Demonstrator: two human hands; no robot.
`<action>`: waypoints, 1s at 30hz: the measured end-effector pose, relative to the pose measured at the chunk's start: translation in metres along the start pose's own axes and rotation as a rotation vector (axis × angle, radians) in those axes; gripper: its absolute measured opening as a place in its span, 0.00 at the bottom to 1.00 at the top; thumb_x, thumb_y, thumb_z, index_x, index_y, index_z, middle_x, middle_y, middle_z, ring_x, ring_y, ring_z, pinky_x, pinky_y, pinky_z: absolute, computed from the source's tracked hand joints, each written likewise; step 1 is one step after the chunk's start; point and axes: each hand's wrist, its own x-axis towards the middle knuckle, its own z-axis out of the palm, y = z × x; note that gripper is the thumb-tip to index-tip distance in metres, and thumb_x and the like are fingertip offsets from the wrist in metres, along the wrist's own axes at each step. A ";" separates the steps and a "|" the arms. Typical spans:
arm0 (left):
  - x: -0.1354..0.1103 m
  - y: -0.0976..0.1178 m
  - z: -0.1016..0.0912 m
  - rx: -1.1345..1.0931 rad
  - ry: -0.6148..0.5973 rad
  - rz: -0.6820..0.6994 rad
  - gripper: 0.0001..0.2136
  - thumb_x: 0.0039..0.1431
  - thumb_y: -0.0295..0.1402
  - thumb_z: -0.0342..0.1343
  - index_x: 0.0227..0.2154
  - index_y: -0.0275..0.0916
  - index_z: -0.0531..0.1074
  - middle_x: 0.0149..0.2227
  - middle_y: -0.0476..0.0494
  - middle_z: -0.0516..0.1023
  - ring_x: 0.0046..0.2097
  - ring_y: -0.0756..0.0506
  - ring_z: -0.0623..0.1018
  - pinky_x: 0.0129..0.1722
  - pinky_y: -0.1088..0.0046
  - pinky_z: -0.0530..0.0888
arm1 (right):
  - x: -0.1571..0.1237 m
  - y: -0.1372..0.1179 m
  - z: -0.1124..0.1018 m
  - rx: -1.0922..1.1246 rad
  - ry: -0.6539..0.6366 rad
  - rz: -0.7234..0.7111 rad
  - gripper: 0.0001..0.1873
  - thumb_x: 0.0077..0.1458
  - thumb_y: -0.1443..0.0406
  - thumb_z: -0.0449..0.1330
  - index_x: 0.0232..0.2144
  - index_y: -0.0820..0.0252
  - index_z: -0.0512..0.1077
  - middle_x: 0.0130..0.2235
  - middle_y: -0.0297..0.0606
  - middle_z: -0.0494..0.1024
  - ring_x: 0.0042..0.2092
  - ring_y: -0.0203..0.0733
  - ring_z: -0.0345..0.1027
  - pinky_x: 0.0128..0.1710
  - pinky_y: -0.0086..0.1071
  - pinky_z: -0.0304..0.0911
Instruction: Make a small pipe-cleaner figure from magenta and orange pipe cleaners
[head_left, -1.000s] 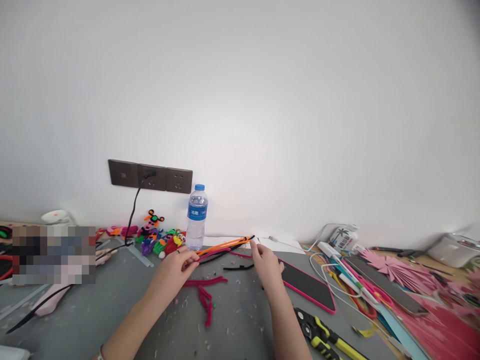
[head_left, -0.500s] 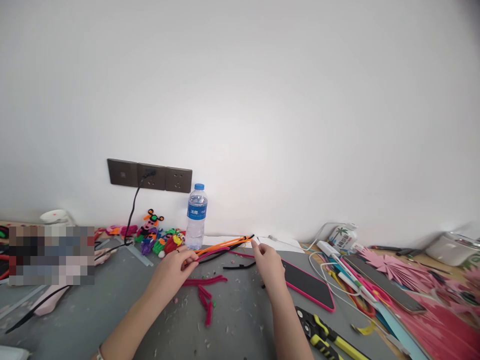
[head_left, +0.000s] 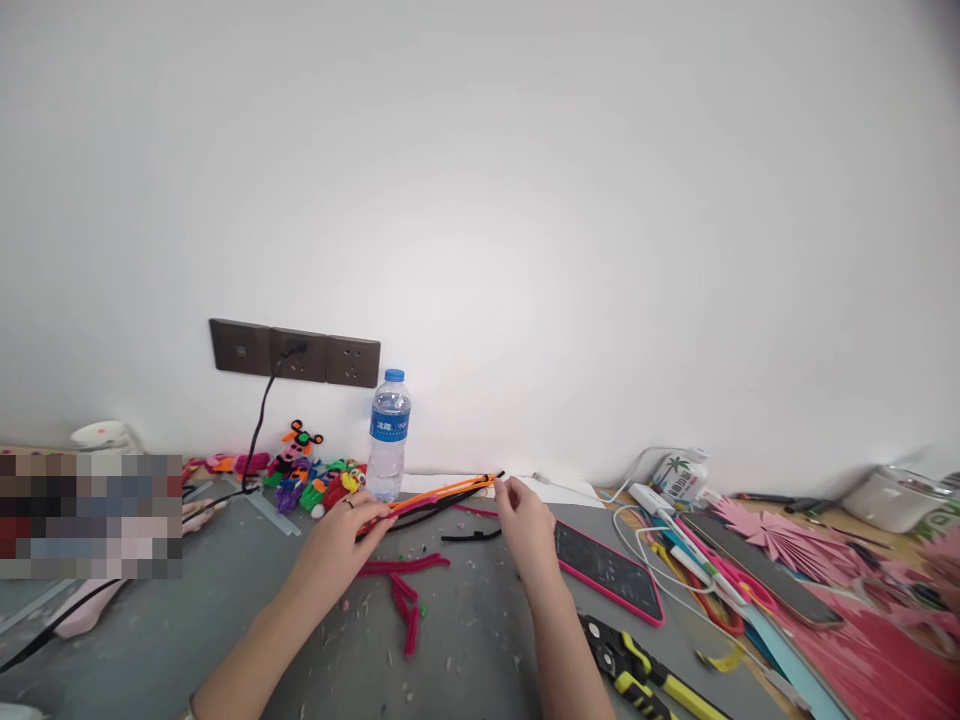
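A bundle of orange pipe cleaners (head_left: 442, 490) stretches between my hands, with black pipe cleaners (head_left: 431, 513) just below it. My left hand (head_left: 346, 538) is closed around the near end of the bundle, where a bit of pink also shows. At the far end, the thumb and fingers of my right hand (head_left: 523, 518) pinch the orange tips. On the mat between my forearms lie folded magenta pipe cleaners (head_left: 405, 566), and a short black piece (head_left: 471, 537) rests beside my right hand.
A water bottle (head_left: 387, 440) stands behind the bundle, near finished pipe-cleaner figures (head_left: 296, 470). To the right lie a pink-cased phone (head_left: 607, 572), yellow-black pliers (head_left: 637, 665), a white cable (head_left: 637, 540) and pink folded paper (head_left: 772, 535). A power cord (head_left: 259, 430) hangs at left.
The phone screen has lit up. My hands hold nearly the same places along the bundle, with the left fingers slightly lower. The whole view has shifted a little.
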 end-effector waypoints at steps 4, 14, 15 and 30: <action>0.000 0.000 0.001 -0.045 -0.015 -0.017 0.16 0.62 0.41 0.44 0.34 0.43 0.76 0.38 0.44 0.79 0.37 0.43 0.78 0.35 0.73 0.71 | -0.005 -0.010 0.008 0.230 -0.167 -0.141 0.16 0.58 0.56 0.48 0.21 0.55 0.60 0.19 0.29 0.61 0.24 0.40 0.56 0.29 0.32 0.53; -0.001 0.007 0.005 -0.062 -0.124 0.007 0.15 0.62 0.37 0.44 0.31 0.43 0.76 0.28 0.48 0.80 0.30 0.46 0.78 0.30 0.76 0.68 | -0.041 -0.051 0.029 0.915 -0.844 -0.197 0.12 0.57 0.56 0.56 0.38 0.58 0.68 0.25 0.29 0.66 0.26 0.35 0.60 0.30 0.29 0.58; -0.001 0.007 0.005 -0.064 -0.132 0.004 0.15 0.62 0.37 0.43 0.30 0.43 0.75 0.28 0.48 0.80 0.29 0.46 0.78 0.30 0.76 0.68 | -0.043 -0.053 0.033 0.933 -0.847 -0.177 0.13 0.57 0.55 0.55 0.36 0.58 0.68 0.23 0.28 0.65 0.24 0.34 0.58 0.28 0.29 0.57; 0.000 0.000 0.007 0.042 0.126 0.037 0.13 0.64 0.40 0.43 0.33 0.43 0.72 0.27 0.49 0.72 0.26 0.48 0.72 0.26 0.76 0.66 | -0.029 -0.047 0.050 1.036 -0.568 -0.027 0.23 0.51 0.45 0.55 0.28 0.60 0.68 0.19 0.29 0.65 0.20 0.34 0.55 0.24 0.30 0.54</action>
